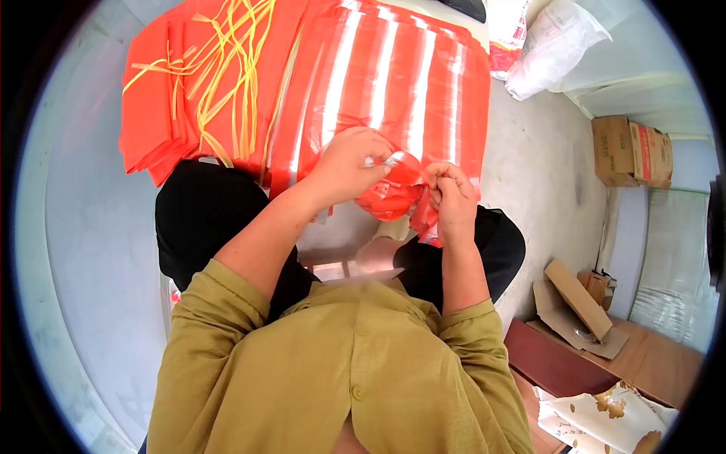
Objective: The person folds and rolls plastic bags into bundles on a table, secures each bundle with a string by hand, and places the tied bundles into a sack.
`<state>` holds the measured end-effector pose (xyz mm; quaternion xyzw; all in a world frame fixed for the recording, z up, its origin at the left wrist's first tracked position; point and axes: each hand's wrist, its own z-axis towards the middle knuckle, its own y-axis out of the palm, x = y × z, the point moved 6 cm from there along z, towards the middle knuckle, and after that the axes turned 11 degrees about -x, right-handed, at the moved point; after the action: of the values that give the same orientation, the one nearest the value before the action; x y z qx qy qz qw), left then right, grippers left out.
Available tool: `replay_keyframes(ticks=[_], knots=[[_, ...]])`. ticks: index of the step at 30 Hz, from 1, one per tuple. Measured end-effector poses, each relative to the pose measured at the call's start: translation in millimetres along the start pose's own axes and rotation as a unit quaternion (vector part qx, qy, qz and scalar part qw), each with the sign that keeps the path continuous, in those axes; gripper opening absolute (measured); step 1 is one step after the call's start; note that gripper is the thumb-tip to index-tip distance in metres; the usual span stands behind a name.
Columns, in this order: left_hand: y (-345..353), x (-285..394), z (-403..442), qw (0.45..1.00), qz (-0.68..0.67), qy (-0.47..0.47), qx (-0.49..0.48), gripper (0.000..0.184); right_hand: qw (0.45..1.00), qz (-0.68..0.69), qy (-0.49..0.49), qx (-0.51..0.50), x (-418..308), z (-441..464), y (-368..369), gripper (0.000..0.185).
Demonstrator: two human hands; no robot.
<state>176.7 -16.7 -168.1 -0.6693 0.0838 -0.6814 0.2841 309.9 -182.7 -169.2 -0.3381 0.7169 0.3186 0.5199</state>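
Note:
A bunched red plastic bag (388, 198) hangs between my two hands over the near edge of the red stack. My left hand (352, 160) is closed, with thumb and fingers pinching the bag's upper left part. On the other side, my right hand (454, 198) grips the gathered part, and a tail of red plastic drops below its fingers. Behind both hands lies a wide stack of glossy red plastic (454, 98) with pale shiny stripes. Flat red bags (147, 106) with yellow strings (246, 91) lie to the left of it.
My black-clad knees (204, 219) are under the stack's near edge. White sacks (556, 45) stand at the back right. A cardboard box (631, 151) is by the right wall. Opened cardboard (578, 310) and a patterned white sheet (605, 412) lie at the lower right.

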Motion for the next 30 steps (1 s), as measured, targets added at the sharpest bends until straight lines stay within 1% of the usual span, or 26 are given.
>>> replay_keyframes(ticks=[2,5,8,11,12,13,15,17,18,21,22,24,25,26,27,28,30], knots=[[0.1,0.9,-1.1,1.000,-0.025,-0.004,-0.001,0.015,1.000,0.015,0.011,0.002,-0.7,0.4,3.6,0.024],[0.6,-0.4,-1.9,0.999,-0.042,-0.012,-0.006,0.016,0.998,-0.030,0.052,0.011,-7.3,-1.6,12.1,0.021],[0.4,0.3,-2.6,1.000,-0.027,0.001,-0.004,0.017,0.991,-0.124,0.011,-0.044,0.8,5.6,15.5,0.021],[-1.9,7.4,-2.7,0.999,0.009,0.043,0.030,0.016,0.992,-0.078,0.084,-0.058,-1.0,1.6,20.3,0.018],[-3.4,10.0,-3.7,0.997,0.023,0.059,0.046,0.015,0.993,-0.081,0.073,-0.052,-4.5,1.0,21.9,0.016],[-2.9,9.0,-4.4,0.997,0.031,0.057,0.044,0.016,0.994,-0.083,0.062,-0.046,-7.4,-0.1,23.7,0.015],[-1.3,7.5,-5.0,0.997,0.045,0.052,0.040,0.017,0.993,-0.105,0.024,-0.041,-11.0,-2.2,23.7,0.016],[-0.3,8.7,-5.2,0.996,0.067,0.056,0.029,0.016,0.988,-0.144,-0.027,-0.045,-12.8,-4.8,21.8,0.022],[-1.0,11.7,-5.8,0.995,0.078,0.058,0.024,0.017,0.984,-0.168,-0.030,-0.059,-13.5,-7.7,23.0,0.021],[-0.1,18.2,-13.5,0.992,0.114,0.030,-0.042,0.025,0.970,-0.216,-0.030,-0.107,-9.8,-19.1,20.9,0.017],[-1.0,16.2,-16.3,0.994,0.097,0.026,-0.052,0.029,0.968,-0.214,-0.024,-0.127,-2.0,-21.9,17.9,0.015],[-3.0,12.0,-21.8,0.995,0.064,0.019,-0.073,0.035,0.982,-0.156,0.012,-0.108,3.2,-31.9,8.1,0.017],[-8.9,12.4,-23.2,0.993,-0.027,-0.076,-0.090,0.035,0.992,-0.099,0.043,-0.070,-0.5,-38.8,3.4,0.022],[-15.5,16.8,-29.8,0.973,-0.117,-0.169,-0.105,0.036,0.996,-0.041,0.072,-0.032,-1.7,-43.1,-2.4,0.028],[-15.5,21.5,-34.8,0.959,-0.173,-0.198,-0.111,0.036,0.999,-0.023,-0.016,-0.041,-8.5,-36.9,-2.8,0.040],[-15.5,26.4,-40.2,0.940,-0.226,-0.227,-0.114,0.037,0.998,0.026,-0.034,-0.035,-8.0,-37.1,-3.6,0.038],[-11.0,38.7,-45.5,0.943,-0.272,-0.162,-0.106,0.038,0.990,0.123,-0.067,-0.025,-20.6,-39.4,5.9,0.034]])
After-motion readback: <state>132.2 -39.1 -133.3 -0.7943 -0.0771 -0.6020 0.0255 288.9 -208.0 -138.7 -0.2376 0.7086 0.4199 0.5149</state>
